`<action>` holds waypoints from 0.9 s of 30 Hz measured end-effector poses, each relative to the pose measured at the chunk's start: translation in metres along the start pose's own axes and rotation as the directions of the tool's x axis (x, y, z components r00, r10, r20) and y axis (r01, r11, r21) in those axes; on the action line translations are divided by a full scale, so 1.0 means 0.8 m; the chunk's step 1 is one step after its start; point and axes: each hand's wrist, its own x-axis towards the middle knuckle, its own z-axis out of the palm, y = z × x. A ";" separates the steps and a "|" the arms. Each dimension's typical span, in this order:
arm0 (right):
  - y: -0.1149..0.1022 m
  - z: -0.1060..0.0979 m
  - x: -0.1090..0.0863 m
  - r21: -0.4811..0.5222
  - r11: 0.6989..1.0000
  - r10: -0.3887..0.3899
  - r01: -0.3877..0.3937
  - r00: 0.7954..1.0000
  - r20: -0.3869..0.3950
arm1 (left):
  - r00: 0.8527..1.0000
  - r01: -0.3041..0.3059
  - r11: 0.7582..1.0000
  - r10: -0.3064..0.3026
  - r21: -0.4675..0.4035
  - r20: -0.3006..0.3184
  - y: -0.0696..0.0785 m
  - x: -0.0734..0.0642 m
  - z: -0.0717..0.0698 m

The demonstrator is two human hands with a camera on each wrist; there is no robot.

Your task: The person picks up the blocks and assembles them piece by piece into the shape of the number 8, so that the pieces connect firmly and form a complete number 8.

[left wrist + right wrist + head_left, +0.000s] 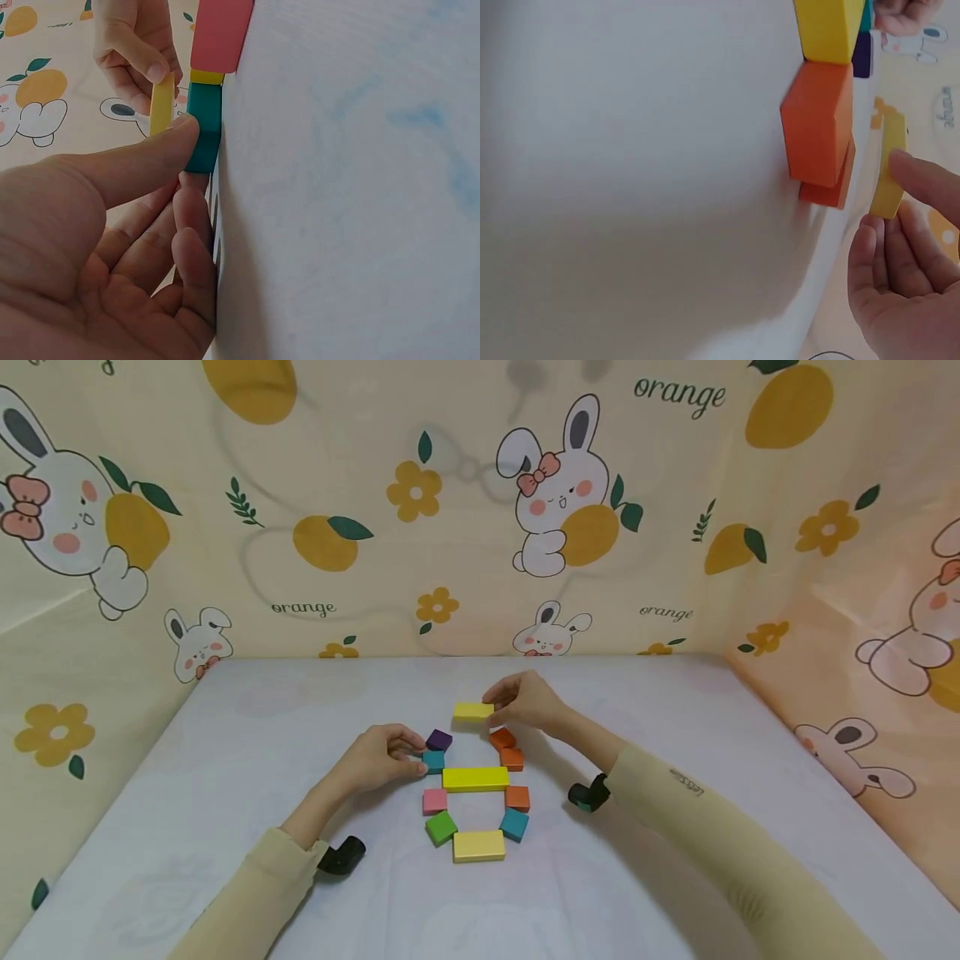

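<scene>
My right hand (pixel 528 702) pinches a yellow rectangular block (pixel 472 712) by its right end, above the far end of a block outline. In the right wrist view, that yellow block (pixel 889 165) is off the table, thumb on one face and fingertips at its end. My left hand (pixel 381 756) is at the outline's left side, its thumb and index finger around the teal block (pixel 434 762). The left wrist view has the thumb on the teal block (pixel 205 124), with the other fingers curled below. A purple block (pixel 439 740) sits just beyond, beside the index fingertip.
A long yellow block (pixel 476 779) crosses the outline. Two orange-red blocks (pixel 512 759) flank its upper right. Below are pink (pixel 435 802), green (pixel 442 828), orange (pixel 517 798) and blue (pixel 514 825) blocks, plus a pale yellow block (pixel 478 846). A printed cloth (pixel 465 552) stands behind the white table (pixel 300 693).
</scene>
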 end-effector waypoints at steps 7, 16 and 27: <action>-0.001 0.008 -0.004 -0.033 0.999 0.009 -0.008 1.000 0.011 | 1.000 0.009 1.000 -0.009 0.000 -0.005 0.002 -0.001 0.000; 0.000 0.013 0.001 -0.057 0.998 0.023 -0.019 0.997 0.075 | 1.000 0.015 1.000 -0.015 -0.003 -0.006 0.002 0.000 0.000; 0.002 0.017 0.009 -0.057 0.996 0.074 -0.068 0.992 0.107 | 1.000 0.015 1.000 -0.015 -0.007 -0.011 -0.001 0.002 0.002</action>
